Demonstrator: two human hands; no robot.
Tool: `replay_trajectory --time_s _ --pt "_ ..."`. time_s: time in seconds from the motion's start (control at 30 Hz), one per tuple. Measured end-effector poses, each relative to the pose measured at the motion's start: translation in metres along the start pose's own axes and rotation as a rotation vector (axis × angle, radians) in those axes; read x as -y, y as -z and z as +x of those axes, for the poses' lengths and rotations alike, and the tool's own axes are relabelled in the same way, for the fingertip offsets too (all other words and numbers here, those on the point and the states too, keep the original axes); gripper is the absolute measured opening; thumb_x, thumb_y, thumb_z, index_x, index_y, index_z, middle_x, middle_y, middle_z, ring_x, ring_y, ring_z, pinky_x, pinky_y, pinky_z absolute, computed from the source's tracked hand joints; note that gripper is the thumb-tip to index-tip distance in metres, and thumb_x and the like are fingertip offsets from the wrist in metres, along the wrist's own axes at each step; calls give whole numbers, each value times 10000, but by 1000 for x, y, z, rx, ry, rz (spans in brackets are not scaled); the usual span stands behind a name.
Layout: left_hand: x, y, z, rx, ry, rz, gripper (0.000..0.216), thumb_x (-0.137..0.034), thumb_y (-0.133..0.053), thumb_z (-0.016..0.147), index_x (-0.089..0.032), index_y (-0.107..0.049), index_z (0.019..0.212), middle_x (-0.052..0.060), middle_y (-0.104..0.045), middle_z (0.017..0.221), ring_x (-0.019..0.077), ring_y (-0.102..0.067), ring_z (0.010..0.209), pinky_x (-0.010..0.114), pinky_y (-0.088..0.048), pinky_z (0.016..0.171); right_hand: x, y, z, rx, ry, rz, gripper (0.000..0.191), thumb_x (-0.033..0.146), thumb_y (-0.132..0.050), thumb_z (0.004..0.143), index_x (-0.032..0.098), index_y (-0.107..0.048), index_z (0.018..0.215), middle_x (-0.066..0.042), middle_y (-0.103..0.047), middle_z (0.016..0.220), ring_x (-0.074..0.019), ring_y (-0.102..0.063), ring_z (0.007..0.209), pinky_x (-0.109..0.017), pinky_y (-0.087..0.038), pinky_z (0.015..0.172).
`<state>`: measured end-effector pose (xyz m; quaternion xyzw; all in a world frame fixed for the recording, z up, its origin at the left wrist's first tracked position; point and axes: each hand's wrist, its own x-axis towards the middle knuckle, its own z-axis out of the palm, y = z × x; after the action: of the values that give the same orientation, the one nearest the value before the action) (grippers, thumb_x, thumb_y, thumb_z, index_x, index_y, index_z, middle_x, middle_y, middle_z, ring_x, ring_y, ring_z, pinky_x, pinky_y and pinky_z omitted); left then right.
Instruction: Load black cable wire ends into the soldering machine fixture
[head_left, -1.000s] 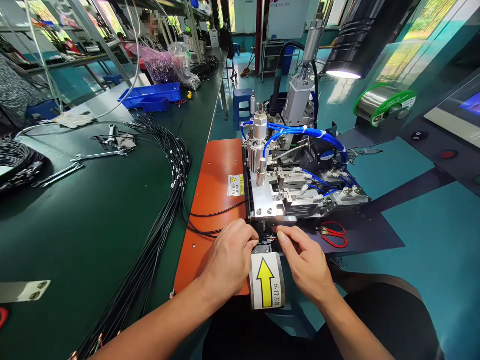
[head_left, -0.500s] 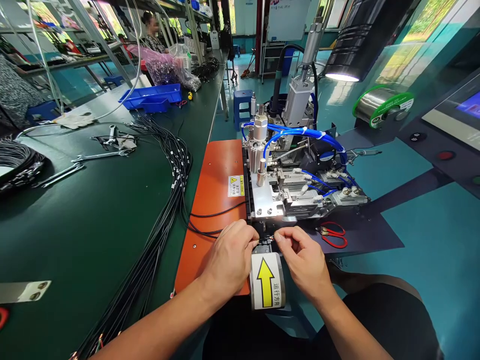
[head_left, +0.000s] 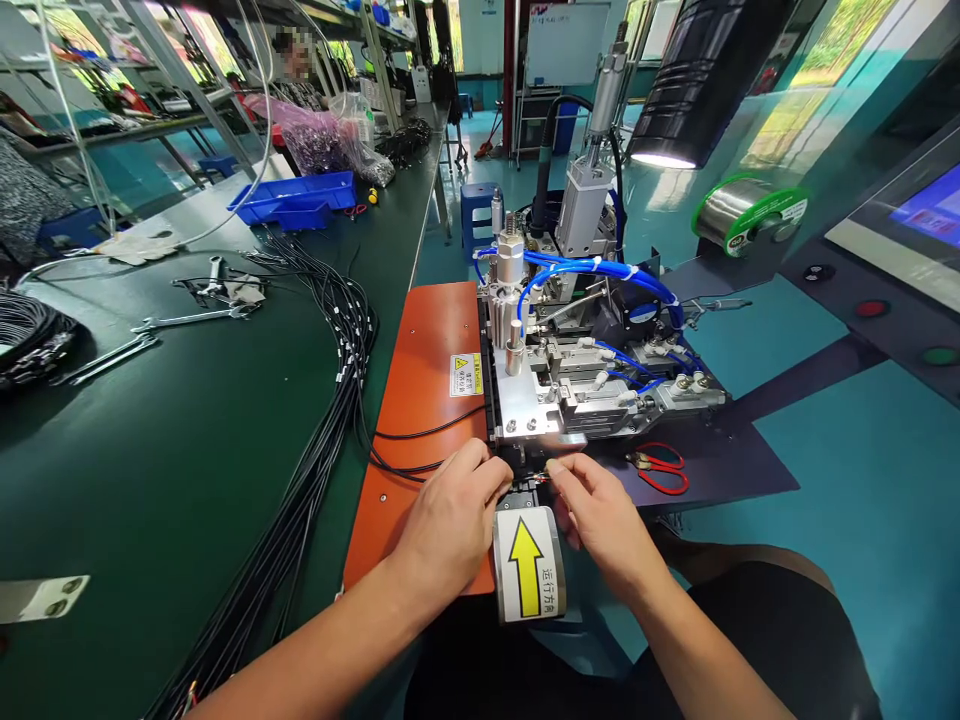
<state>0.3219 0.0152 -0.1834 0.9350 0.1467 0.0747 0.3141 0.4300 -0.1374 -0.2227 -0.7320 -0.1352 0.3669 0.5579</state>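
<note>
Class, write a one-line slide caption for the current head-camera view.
Left hand gripping a black cable, right hand pinching thin wires at the near edge of a metal machine.

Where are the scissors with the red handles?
In the head view, the red-handled scissors lie right of centre on the dark plate, just beyond the right hand, beside the silver machine.

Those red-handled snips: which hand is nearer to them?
The right hand. It is just to the left of the red-handled snips; the left hand is farther left, partly over the orange plate.
</note>
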Motion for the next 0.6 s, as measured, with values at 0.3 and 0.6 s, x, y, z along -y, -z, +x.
replay_trajectory --time_s 0.3,0.6 --pt "1 3 -2 34 15 -5 166 -209 -443 965 -168 -595 909 23 -477 909 83 -415 805 229 -296 688 -4 -4 -1 -69 124 -137 531 619 -458 959 101 -573 972 -44 -514 765 -70 -437 632 -135 -342 544" --pt "5 9 -3 60 -114 112 155 -97 -402 930 -151 -543 893 21 -473 857 103 -363 746 251 -248 663 -6 -8 0 -142 300 -268 497 549 -383 1014 94 -558 917 -47 -517 795 -86 -442 713 -160 -354 631"
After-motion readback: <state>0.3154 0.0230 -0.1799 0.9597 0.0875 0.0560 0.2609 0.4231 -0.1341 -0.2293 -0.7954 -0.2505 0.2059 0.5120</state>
